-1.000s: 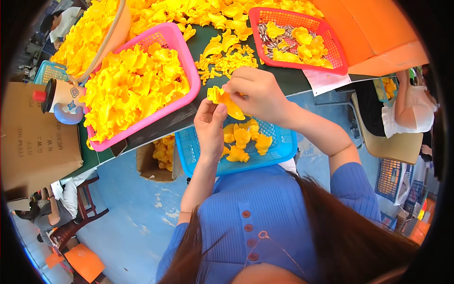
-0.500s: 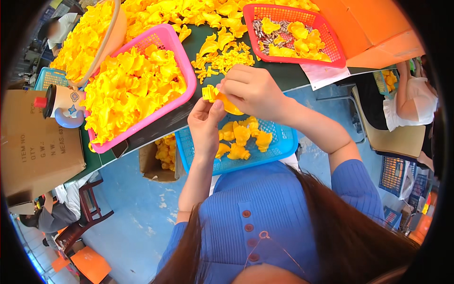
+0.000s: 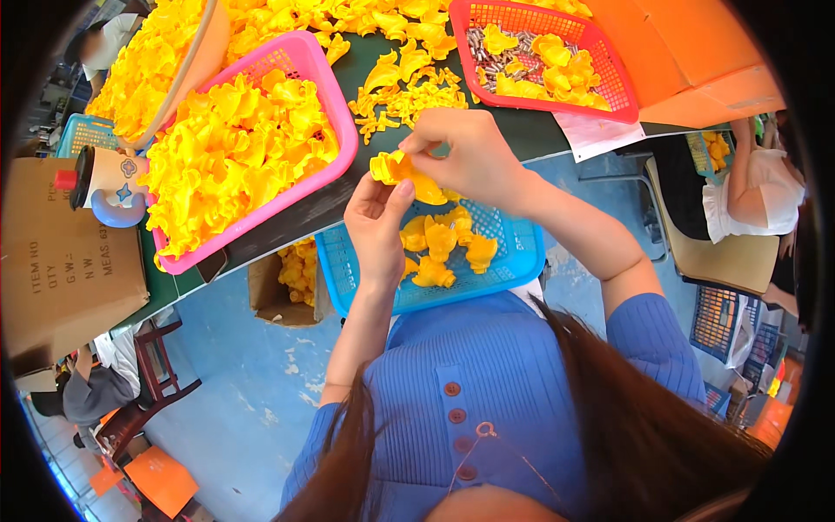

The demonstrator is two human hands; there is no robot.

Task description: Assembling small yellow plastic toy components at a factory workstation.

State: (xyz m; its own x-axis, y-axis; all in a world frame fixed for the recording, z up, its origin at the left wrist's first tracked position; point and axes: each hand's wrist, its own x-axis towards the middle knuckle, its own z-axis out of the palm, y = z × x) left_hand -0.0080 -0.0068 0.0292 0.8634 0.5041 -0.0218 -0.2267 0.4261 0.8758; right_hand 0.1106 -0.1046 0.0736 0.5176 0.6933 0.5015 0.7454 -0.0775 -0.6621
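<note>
A curved yellow plastic shell [image 3: 423, 184] is held above the near edge of the table. My left hand [image 3: 379, 217] grips its left end between thumb and fingers. My right hand [image 3: 474, 161] is closed in a pinch at the shell's upper edge; anything small between those fingertips is hidden. Just below, a blue basket [image 3: 520, 277] rests at my lap with several yellow plastic pieces [image 3: 441, 241] in it. Beyond my hands, small yellow parts [image 3: 413, 106] lie heaped on the dark green tabletop [image 3: 361, 65].
A pink basket [image 3: 346, 130] heaped with yellow shells stands left, beside a cup [image 3: 109, 183] and a cardboard box [image 3: 74, 252]. At the far right, a red basket [image 3: 622, 91] holds metal cylinders and shells, next to an orange box [image 3: 696, 52]. Other people sit nearby.
My right fingers have shifted slightly up, opening a gap between thumb and forefinger. The yellow shell has turned a little in my left hand. The view has shifted slightly.
</note>
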